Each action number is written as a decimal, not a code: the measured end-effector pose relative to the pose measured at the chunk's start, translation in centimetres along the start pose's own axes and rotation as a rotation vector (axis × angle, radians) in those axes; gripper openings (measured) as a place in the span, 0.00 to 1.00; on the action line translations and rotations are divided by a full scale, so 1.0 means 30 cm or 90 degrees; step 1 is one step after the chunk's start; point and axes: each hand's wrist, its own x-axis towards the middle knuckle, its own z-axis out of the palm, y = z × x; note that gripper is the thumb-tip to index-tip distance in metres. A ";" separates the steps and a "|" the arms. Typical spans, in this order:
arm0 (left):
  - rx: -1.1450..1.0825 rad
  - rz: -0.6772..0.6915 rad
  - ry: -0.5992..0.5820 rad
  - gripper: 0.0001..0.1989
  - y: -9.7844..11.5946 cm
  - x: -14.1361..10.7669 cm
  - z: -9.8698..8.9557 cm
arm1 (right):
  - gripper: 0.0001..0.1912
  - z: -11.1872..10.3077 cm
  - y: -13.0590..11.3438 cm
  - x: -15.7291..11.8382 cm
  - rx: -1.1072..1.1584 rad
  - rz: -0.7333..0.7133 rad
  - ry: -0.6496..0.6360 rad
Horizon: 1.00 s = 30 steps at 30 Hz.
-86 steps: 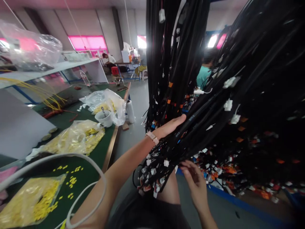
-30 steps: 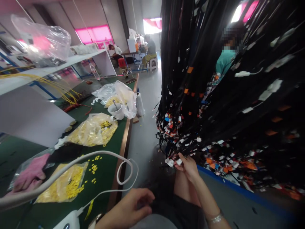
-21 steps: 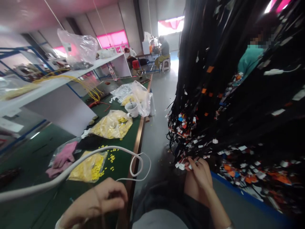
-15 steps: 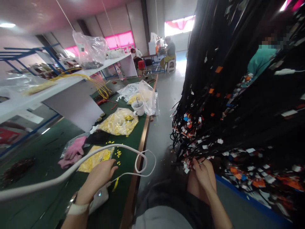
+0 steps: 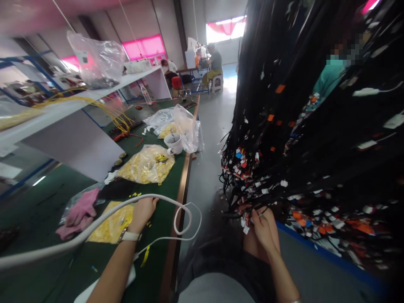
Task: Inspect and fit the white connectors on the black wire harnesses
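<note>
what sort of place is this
Most likely a cable or wiring workshop: thick hanging bundles of black cables fill the right side, and clear plastic bags of small yellow pieces lie on a long green-topped bench.

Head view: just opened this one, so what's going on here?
A person sits by a mass of hanging black cables, the right hand pinching some cable ends with white connectors. The left hand is down at the green table, among loose yellow pieces and beside a bag of them; its fingertips are too hidden to show whether it holds one. A white cord crosses in front.
</note>
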 end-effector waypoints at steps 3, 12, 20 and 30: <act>0.016 0.000 -0.008 0.18 0.003 0.031 0.019 | 0.30 -0.009 0.008 0.009 0.029 0.019 -0.005; 0.044 0.009 -0.043 0.16 -0.027 0.051 0.023 | 0.28 -0.015 -0.003 0.029 0.128 0.104 -0.027; -0.004 -0.041 -0.018 0.13 -0.028 0.020 0.002 | 0.28 -0.016 -0.028 0.011 0.196 0.123 -0.017; -0.570 0.338 -0.417 0.20 0.133 -0.340 -0.354 | 0.27 -0.013 -0.049 -0.004 0.270 0.130 -0.024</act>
